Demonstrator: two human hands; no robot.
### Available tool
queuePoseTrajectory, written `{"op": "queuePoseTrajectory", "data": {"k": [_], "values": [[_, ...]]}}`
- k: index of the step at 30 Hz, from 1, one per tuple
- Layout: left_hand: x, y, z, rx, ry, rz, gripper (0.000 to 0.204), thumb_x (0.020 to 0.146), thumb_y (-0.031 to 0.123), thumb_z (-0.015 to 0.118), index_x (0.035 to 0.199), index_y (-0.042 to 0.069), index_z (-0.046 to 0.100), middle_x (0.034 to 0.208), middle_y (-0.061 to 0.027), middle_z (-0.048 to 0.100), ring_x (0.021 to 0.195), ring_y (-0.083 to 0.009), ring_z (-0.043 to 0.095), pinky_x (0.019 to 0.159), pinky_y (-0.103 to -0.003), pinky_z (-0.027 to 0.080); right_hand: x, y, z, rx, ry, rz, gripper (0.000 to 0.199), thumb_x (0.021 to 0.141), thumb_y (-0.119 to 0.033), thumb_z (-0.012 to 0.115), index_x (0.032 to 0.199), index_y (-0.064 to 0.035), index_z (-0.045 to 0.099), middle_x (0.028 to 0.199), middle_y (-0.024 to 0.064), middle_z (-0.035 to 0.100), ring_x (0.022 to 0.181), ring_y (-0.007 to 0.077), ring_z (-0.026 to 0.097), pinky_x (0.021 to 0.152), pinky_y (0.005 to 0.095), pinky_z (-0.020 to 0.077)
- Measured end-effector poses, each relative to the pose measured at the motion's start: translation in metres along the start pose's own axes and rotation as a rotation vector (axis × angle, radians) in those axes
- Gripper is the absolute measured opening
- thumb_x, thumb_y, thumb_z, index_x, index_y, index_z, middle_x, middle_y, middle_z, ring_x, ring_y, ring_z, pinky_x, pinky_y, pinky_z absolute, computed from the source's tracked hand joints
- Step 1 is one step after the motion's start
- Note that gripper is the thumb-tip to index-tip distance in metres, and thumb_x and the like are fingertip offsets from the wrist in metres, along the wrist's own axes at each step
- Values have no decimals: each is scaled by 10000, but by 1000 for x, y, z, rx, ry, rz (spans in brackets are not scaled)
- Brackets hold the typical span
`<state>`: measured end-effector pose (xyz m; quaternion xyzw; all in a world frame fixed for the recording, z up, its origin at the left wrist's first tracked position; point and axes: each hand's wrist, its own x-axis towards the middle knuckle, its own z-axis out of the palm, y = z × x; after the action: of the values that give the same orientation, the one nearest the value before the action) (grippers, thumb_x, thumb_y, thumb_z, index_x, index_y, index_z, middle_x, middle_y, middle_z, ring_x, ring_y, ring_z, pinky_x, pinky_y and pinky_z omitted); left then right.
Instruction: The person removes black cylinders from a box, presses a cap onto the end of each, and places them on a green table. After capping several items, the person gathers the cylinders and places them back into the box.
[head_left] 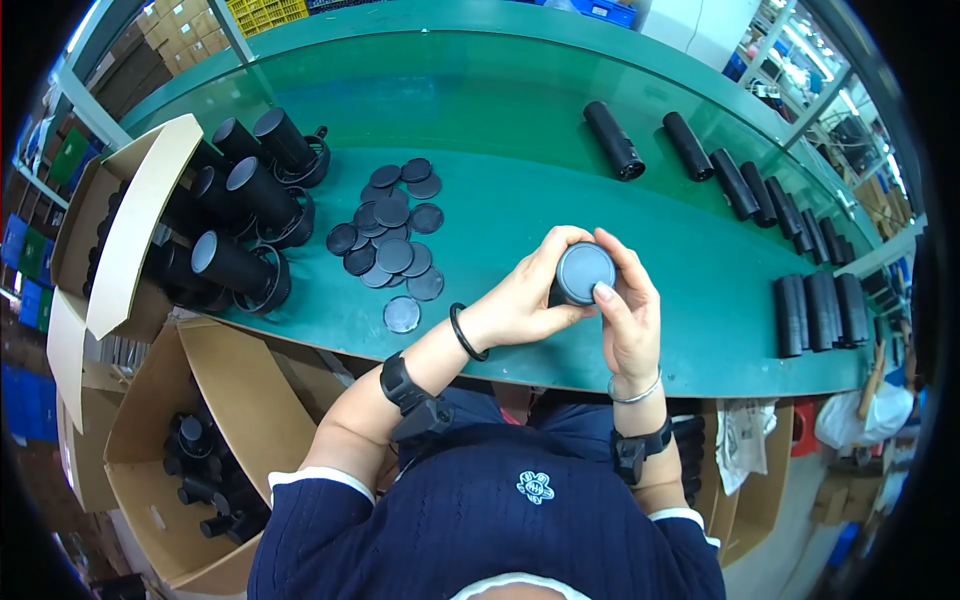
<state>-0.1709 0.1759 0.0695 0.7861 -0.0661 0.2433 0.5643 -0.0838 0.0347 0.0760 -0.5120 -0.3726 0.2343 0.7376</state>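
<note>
My left hand [525, 298] wraps around a black tube [582, 275] held upright over the near edge of the green table [500, 140]. A round dark cap sits on the tube's top end. My right hand [630, 305] grips the same tube from the right, with its thumb pressing on the cap's rim. A loose pile of round dark caps [392, 240] lies on the table to the left of my hands, and a single cap [402, 314] lies nearest to me.
Several black tubes with ring handles [245, 215] lie at the table's left beside an open cardboard box [130, 220]. More black tubes [745, 185] lie in a row at the far right and a group [820, 312] at the near right. A carton of black parts [205, 480] stands below left.
</note>
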Motion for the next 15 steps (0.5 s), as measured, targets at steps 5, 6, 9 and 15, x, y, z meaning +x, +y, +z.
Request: {"op": "queuePoseTrajectory", "data": {"k": [5, 6, 9, 15], "values": [[2, 0, 5, -36, 71, -118, 694, 722, 60, 747, 1288, 63, 346, 1171, -123, 503, 1081, -228, 540, 899, -344, 456, 9, -4, -3, 86, -31, 78, 495, 840, -110, 661, 1293, 15, 507, 1243, 82, 475, 1193, 177, 447, 1006, 314, 380], [3, 1, 1, -21, 89, -76, 681, 727, 64, 746, 1283, 61, 352, 1143, -110, 514, 1086, -215, 529, 911, -323, 444, 16, 5, -10, 27, -129, 14, 527, 830, -120, 679, 1316, -18, 503, 1248, 81, 473, 1217, 174, 433, 1030, 310, 358], [5, -16, 0, -587, 236, -105, 610, 789, 86, 734, 1281, 72, 375, 1168, -74, 502, 1129, -192, 501, 968, -336, 413, 5, -4, -24, -855, -290, -178, 885, 715, -122, 736, 1469, -48, 279, 1448, 137, 364, 1285, 228, 406, 1095, 357, 287], [20, -30, 2, -493, 351, -269, 974, 812, 447, 718, 1501, 200, 76, 1452, -128, 253, 1299, -266, 335, 1035, -402, 320, 51, -18, -76, -419, -53, 129, 778, 700, -84, 707, 1390, -141, 353, 985, 117, 564, 948, 183, 537, 862, 337, 436]]}}
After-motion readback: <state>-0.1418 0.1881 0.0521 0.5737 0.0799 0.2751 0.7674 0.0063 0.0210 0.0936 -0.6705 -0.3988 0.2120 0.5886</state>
